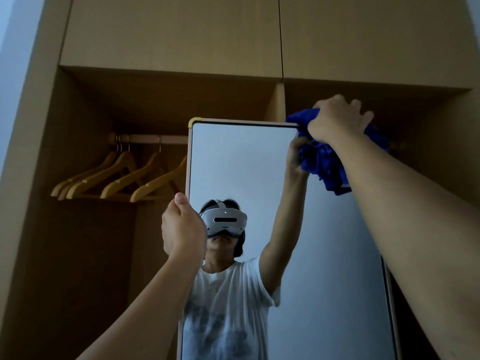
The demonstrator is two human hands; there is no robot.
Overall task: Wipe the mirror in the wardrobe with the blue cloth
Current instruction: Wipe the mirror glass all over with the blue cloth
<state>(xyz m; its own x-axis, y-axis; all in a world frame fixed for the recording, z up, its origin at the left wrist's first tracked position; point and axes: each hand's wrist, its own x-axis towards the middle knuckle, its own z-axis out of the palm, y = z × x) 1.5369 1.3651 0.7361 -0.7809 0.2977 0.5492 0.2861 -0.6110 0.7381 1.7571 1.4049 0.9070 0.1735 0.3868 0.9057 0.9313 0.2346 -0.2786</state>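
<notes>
A tall mirror with a thin pale frame stands in the open wardrobe and shows my reflection. My right hand grips a bunched blue cloth and holds it against the mirror's top right corner; the cloth hangs down over the glass and wraps the frame's corner. My left hand holds the mirror's left edge at about mid height, thumb on the front of the frame, fingers hidden behind it.
Several wooden hangers hang on a rail to the left of the mirror. Closed upper cabinet doors sit above the wardrobe opening. A vertical divider panel stands behind the mirror's top edge.
</notes>
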